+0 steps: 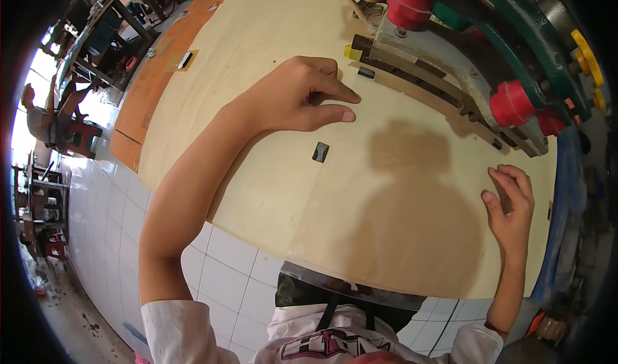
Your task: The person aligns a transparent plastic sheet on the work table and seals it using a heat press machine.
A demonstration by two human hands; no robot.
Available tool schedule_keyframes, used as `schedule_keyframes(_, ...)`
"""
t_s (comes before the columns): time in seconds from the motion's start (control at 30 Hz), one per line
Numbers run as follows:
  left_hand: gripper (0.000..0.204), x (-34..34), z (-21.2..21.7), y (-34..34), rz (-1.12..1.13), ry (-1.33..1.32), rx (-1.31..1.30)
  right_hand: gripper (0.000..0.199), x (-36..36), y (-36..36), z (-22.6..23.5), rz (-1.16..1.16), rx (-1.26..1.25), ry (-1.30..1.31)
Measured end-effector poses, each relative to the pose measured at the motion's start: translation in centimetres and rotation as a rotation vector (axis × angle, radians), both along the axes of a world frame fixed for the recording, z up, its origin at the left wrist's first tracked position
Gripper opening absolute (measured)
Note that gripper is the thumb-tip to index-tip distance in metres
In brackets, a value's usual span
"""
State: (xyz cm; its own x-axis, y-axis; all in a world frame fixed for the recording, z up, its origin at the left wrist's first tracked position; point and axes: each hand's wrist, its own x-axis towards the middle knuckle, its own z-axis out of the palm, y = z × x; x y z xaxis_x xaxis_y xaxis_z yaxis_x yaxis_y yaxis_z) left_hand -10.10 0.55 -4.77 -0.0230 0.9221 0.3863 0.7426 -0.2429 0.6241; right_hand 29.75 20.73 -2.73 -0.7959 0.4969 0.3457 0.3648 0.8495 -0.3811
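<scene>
My left hand (pixel 306 96) hovers over or rests on the pale sheet (pixel 270 190) covering the table; I cannot tell which. Its thumb and forefinger point right with a gap between them, and the other fingers are curled. Nothing shows in it. Just below that hand lies a small dark block (pixel 320 152) with a lighter patch. A second small dark piece (pixel 366 73) is close to its forefinger, beside a long metal bar (pixel 425 80). At the right, my right hand (pixel 513 200) has thumb and fingers apart, holding nothing, near the bar's lower end.
A green-framed machine (pixel 496 29) with red knobs (pixel 512 102) and a yellow handwheel (pixel 587 58) fills the upper right. A yellow piece (pixel 352 52) sits at the bar's far end. On the orange tabletop (pixel 138 116) lies a black-and-white object (pixel 185 60). Another person (pixel 48 119) sits far left.
</scene>
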Motion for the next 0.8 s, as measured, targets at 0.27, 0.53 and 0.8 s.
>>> schedule_keyframes(0.27,0.032,-0.1,-0.1,0.1,0.003,0.019,-0.02,0.041,0.4,0.3,-0.4,-0.017,-0.04,-0.018)
schedule_keyframes(0.53,0.036,-0.1,0.1,-0.3,0.025,0.071,-0.047,0.041,-0.1,-0.6,0.1,-0.04,-0.044,-0.023)
schedule_keyframes(0.8,0.037,0.4,0.4,0.4,0.053,0.076,-0.057,0.039,0.3,0.3,0.8,-0.021,0.121,-0.062)
